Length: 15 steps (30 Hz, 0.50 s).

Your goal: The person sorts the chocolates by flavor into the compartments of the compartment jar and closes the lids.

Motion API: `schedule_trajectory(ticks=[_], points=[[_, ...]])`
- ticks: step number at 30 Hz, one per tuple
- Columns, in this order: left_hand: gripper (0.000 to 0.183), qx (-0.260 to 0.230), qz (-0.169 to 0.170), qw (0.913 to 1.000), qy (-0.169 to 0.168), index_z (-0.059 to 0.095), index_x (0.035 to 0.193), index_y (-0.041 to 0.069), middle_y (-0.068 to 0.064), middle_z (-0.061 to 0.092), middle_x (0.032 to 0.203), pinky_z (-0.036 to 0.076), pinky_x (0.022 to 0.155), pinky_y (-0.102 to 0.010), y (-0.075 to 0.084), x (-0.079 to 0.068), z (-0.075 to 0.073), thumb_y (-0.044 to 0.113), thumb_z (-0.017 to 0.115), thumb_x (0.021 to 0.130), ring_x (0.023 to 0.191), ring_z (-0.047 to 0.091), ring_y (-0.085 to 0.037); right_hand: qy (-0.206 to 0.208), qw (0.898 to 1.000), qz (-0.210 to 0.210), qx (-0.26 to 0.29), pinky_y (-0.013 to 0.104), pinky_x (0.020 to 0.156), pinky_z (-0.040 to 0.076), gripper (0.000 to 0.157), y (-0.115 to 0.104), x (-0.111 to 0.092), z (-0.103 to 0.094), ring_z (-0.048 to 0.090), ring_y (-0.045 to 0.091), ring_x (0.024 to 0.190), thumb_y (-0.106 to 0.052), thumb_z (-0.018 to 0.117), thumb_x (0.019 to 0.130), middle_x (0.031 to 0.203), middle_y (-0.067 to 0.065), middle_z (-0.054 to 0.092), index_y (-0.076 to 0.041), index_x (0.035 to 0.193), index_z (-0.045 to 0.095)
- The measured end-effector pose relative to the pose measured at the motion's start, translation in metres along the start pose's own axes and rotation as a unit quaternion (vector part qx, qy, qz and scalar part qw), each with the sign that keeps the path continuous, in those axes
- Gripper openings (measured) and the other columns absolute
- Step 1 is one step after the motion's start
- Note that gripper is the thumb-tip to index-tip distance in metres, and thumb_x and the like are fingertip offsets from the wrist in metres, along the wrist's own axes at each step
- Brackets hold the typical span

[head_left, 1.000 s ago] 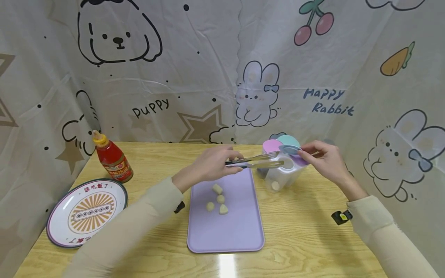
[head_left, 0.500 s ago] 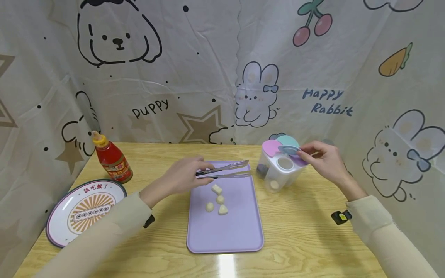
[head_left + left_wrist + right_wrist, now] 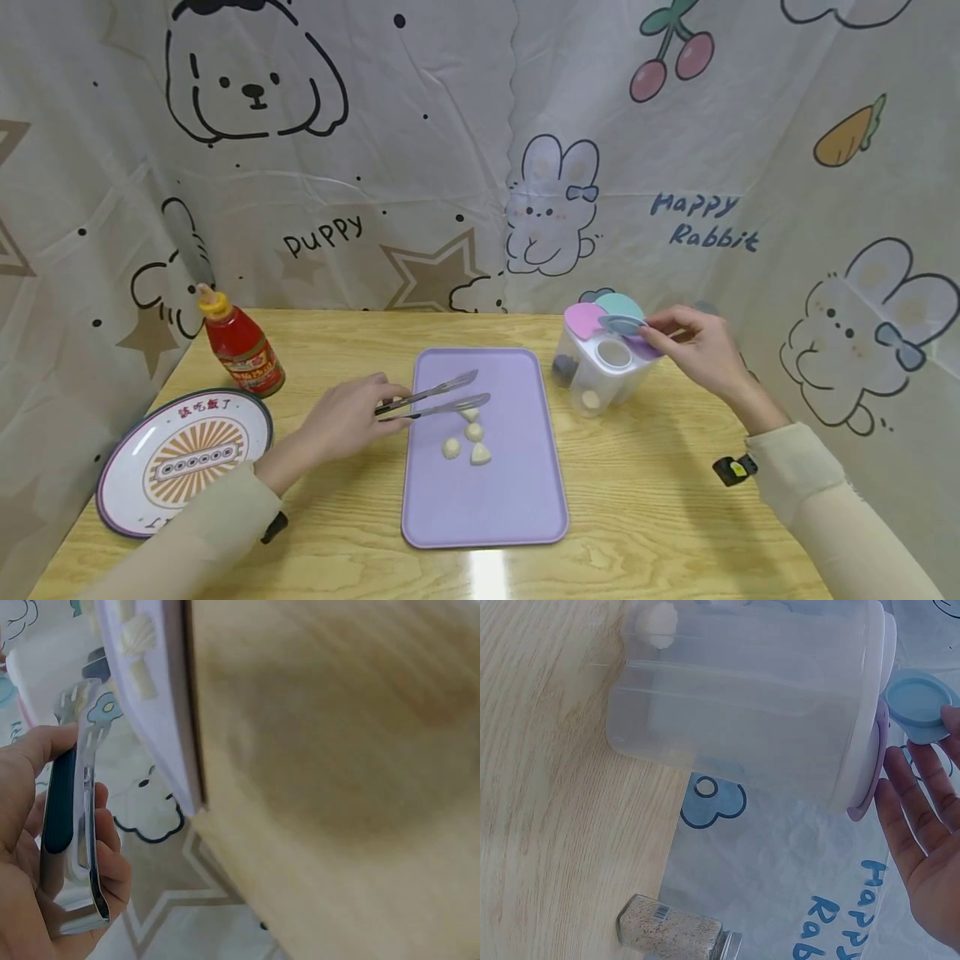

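Observation:
In the head view my left hand (image 3: 356, 417) grips metal tongs (image 3: 452, 385) with dark handles, their tips parted over the upper left of a lilac tray (image 3: 487, 508). Several small whitish pieces (image 3: 480, 454) lie on this tray, one partly hidden behind the tongs. At right, my right hand (image 3: 697, 346) pinches the edge of a raised blue lid (image 3: 621, 325) on a translucent multi-compartment container (image 3: 626, 383). The round opening below that lid is uncovered. A single whitish piece (image 3: 660, 625) shows low inside the container in the right wrist view.
An oval patterned plate (image 3: 255, 467) and a red sauce bottle (image 3: 240, 350) with a yellow cap stand at left. Pink (image 3: 585, 320) and green (image 3: 621, 305) lids top the other compartments. A glass jar (image 3: 675, 928) of pale grains is beyond the container.
My left hand has moved left and toward me with the tongs, from over the container's opening to the tray's left edge. My right hand stays on the blue lid.

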<state>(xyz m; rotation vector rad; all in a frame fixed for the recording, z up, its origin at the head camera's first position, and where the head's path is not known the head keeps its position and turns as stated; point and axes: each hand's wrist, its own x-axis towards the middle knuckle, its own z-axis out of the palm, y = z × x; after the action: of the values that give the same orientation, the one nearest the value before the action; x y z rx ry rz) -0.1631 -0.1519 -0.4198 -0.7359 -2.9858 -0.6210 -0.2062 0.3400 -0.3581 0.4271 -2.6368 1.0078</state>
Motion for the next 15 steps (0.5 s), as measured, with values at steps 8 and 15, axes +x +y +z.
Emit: schedule_trajectory(ticks=[8,15], points=[[0.033,0.007,-0.017,0.9998,0.001,0.079,0.120,0.020,0.004,0.060,0.086,0.036,0.056,-0.027,-0.002,-0.011,0.014,0.034,0.083,0.090,0.067,0.045,-0.010,0.002,1.000,0.000,-0.001,0.010,0.073,0.054,0.017,0.000,-0.001,0.000,0.064,-0.006,0.084,-0.023,0.076,0.099,0.101,0.000,0.075,-0.010,0.108,0.079],[0.031,0.005,-0.022,0.9997,0.000,0.079,0.118,0.020,0.004,0.059,0.085,0.036,0.055,-0.027,-0.002,-0.013,0.020,0.032,0.084,0.090,0.067,0.045,-0.010,-0.001,1.000,-0.001,0.003,0.011,0.074,0.054,0.018,0.000,-0.001,0.001,0.064,-0.005,0.085,-0.025,0.075,0.099,0.102,-0.001,0.075,-0.010,0.108,0.078]])
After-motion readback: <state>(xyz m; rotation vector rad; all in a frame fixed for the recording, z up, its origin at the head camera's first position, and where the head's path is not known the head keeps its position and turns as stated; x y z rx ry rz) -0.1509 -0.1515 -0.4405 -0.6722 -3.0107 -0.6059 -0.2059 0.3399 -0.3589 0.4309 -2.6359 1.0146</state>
